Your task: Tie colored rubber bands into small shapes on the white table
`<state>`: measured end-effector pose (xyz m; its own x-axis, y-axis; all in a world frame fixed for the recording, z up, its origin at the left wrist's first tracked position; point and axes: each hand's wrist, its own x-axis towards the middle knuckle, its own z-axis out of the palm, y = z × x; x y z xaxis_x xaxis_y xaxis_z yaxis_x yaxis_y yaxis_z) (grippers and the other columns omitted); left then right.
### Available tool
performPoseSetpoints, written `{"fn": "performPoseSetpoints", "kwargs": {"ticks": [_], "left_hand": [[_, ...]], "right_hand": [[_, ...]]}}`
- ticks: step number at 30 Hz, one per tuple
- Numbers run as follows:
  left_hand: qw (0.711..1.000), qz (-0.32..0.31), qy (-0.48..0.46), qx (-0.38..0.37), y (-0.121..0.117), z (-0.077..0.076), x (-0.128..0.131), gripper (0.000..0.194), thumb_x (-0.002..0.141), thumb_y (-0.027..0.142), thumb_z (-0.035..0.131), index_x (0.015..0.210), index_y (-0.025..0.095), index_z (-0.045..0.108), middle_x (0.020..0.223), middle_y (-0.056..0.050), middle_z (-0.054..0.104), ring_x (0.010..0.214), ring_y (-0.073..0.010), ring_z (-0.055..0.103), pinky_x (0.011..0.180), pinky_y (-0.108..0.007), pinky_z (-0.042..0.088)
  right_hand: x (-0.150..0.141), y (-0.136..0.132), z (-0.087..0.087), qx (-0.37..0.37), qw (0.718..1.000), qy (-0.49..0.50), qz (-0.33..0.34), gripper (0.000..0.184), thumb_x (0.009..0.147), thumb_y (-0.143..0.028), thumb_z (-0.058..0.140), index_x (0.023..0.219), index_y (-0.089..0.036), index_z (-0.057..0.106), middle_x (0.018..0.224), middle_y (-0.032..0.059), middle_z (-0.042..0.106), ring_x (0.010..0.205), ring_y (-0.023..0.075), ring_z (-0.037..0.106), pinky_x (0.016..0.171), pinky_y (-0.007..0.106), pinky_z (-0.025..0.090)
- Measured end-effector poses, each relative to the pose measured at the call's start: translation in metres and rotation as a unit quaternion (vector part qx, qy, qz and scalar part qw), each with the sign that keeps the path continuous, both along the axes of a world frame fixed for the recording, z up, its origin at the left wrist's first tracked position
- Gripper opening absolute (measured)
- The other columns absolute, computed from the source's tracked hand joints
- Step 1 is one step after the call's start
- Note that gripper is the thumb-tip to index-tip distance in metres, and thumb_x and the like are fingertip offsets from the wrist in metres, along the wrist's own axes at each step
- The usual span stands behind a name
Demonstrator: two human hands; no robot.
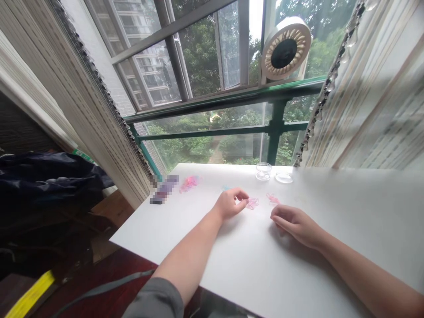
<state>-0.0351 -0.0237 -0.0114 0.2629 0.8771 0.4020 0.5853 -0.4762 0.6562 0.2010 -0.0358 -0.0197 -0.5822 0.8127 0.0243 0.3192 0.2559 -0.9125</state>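
Observation:
Thin pink loops that look like small rubber bands (253, 203) lie in a loose pile on the white table (232, 265). My left hand (231, 204) reaches to the left edge of this pile, its thumb and forefinger pinched together at the bands. A smaller cluster of pink bands (273, 198) sits a little to the right, just beyond my right hand (294, 224). That hand rests low over the table with its fingers curled and thumb pressed in; whatever is between them is hidden. Some pale blue bands (225, 188) show partly behind my left hand.
A mixed pink and orange heap of bands (188, 183) lies at the far left, beside a blurred-out purple item (164, 190). Clear round dishes (263, 171) and a clear lid (284, 177) stand at the back edge. A white fan (286, 49) stands by the window.

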Motion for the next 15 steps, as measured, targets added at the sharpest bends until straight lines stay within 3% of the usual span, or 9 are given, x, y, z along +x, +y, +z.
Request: {"fn": "performPoseSetpoints", "kwargs": {"ticks": [10,15], "left_hand": [[0.986,0.133,0.085,-0.047,0.022,0.003,-0.059,0.014,0.074,0.021,0.057,0.084,0.018,0.066,0.082,-0.002,0.070,0.076,-0.0136,0.062,0.075,-0.024,0.048],[0.981,0.160,0.095,-0.057,0.026,-0.002,-0.070,0.015,0.074,0.023,0.058,0.086,0.018,0.067,0.083,-0.002,0.070,0.076,-0.0149,0.063,0.075,-0.026,0.049]], "right_hand": [[-0.002,-0.002,0.005,-0.001,1.000,0.000,-0.007,0.019,0.082,-0.035,0.051,0.074,-0.018,0.051,0.059,-0.0025,0.049,0.054,0.0115,0.052,0.055,0.024,0.043],[-0.002,-0.002,0.005,-0.002,1.000,0.004,-0.003,0.017,0.083,-0.032,0.050,0.075,-0.018,0.051,0.061,-0.0021,0.050,0.053,0.0111,0.051,0.055,0.025,0.043]]}}
